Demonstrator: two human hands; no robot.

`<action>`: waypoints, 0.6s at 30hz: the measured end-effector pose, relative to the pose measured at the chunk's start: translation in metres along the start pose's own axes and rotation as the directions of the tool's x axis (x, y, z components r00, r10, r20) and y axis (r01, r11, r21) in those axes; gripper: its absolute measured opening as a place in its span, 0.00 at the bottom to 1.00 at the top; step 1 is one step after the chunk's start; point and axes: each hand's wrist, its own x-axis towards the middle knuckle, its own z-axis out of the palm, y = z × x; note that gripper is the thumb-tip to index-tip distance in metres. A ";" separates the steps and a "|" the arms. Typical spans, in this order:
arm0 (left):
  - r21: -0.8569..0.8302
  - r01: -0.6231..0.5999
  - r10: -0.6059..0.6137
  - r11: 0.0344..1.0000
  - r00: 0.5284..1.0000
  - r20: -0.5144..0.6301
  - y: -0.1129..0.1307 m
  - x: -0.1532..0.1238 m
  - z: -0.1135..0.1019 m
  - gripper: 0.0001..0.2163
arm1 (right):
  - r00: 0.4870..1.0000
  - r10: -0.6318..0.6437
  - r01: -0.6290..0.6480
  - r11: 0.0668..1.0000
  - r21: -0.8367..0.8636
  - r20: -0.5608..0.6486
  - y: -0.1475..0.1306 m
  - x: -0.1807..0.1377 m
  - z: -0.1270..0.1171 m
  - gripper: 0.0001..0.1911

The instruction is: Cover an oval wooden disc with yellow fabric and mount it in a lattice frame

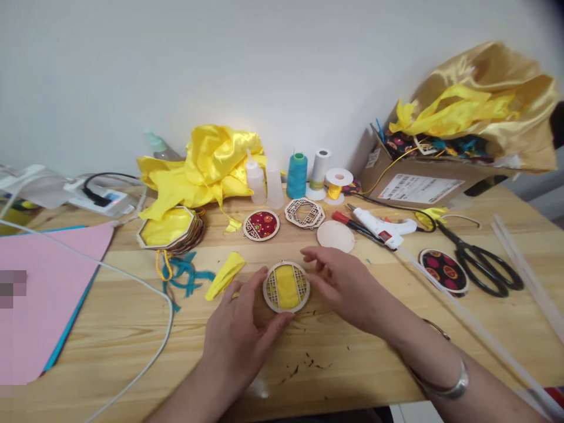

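Note:
A round wooden lattice frame (287, 286) with yellow fabric across its middle is between my hands, low over the table. My left hand (247, 320) grips it, thumb at the lower rim and index finger at the left edge. My right hand (341, 282) is at the right rim, its thumb touching or very close to the edge. Its fingers are apart and the index finger points left above the frame. Just beyond lie a plain pale disc (335, 236), a red-fabric lattice disc (261, 225) and an unfilled lattice frame (304, 212). A yellow fabric strip (225, 275) lies left.
To the right are a glue gun (379, 226), a marker (356, 228), black scissors (484, 264) and a dark patterned disc (443, 271). Thread spools (298, 176) and bottles (275, 183) stand behind. A stack of octagonal frames (170, 229), teal scraps (187, 275) and a white cable (170, 317) lie left.

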 end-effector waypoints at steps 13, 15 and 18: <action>0.007 -0.163 0.163 0.987 0.979 -0.123 0.011 -0.007 -0.012 0.19 | 0.978 -0.173 0.200 0.942 -0.271 0.120 -0.034 -0.015 -0.001 0.33; 0.023 -0.170 0.171 0.985 0.977 -0.129 0.015 -0.011 -0.014 0.20 | 0.976 -0.183 0.209 0.935 -0.287 0.116 -0.031 -0.015 0.007 0.37; 0.021 -0.167 0.168 0.986 0.975 -0.143 0.021 -0.019 -0.015 0.21 | 0.982 -0.173 0.187 0.938 -0.293 0.074 -0.028 -0.013 0.019 0.39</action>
